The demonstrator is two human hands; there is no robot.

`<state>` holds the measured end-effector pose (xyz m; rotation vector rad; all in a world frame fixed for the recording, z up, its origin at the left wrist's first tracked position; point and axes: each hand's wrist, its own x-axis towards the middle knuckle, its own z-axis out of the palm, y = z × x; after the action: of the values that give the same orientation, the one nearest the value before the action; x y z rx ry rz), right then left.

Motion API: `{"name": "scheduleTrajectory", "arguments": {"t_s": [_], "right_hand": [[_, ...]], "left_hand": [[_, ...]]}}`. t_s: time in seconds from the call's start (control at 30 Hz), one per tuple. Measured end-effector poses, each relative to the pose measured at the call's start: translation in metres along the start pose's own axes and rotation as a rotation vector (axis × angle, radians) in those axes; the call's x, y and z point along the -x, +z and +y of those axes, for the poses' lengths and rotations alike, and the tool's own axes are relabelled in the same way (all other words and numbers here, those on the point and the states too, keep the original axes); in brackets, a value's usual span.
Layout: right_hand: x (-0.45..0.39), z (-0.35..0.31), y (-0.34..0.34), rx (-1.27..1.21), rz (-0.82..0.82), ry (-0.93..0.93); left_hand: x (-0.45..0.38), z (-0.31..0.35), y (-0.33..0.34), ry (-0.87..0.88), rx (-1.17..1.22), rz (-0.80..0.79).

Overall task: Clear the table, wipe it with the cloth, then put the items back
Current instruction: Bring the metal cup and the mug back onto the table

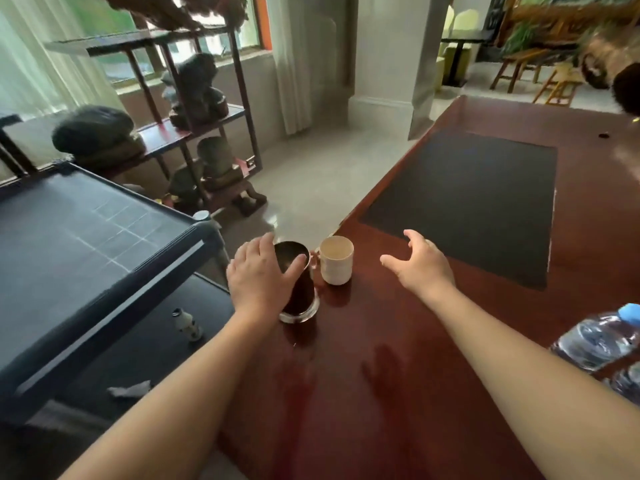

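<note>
the left hand wraps around a glass mug of dark liquid at the near left edge of the red-brown table, thumb across its rim; the hand hides much of the mug's left side. just beside it stands a cream cup, its handle tucked behind the mug and hard to make out. the right hand hovers over the table with fingers spread wide, holding nothing, near the corner of a dark mat. a plastic water bottle is cut off by the right border. on the black cart's lower shelf lie a small bottle and a crumpled grey thing, possibly the cloth, too blurred to tell.
</note>
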<state>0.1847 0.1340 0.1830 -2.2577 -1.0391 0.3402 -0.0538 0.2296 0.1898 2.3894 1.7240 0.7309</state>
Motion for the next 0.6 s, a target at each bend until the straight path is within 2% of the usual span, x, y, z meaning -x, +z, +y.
{"name": "scheduleTrajectory", "arguments": {"t_s": [0.2, 0.43, 0.6], "right_hand": [[-0.023, -0.019, 0.041, 0.005, -0.075, -0.010], [-0.055, -0.018, 0.083, -0.023, -0.160, 0.012], [-0.081, -0.005, 0.119, -0.106, -0.187, 0.030]], "left_hand": [[-0.005, -0.032, 0.015, -0.095, 0.092, -0.028], [-0.006, -0.060, 0.063, -0.320, 0.530, -0.148], [0.000, -0.078, 0.107, -0.379, 0.679, -0.246]]}}
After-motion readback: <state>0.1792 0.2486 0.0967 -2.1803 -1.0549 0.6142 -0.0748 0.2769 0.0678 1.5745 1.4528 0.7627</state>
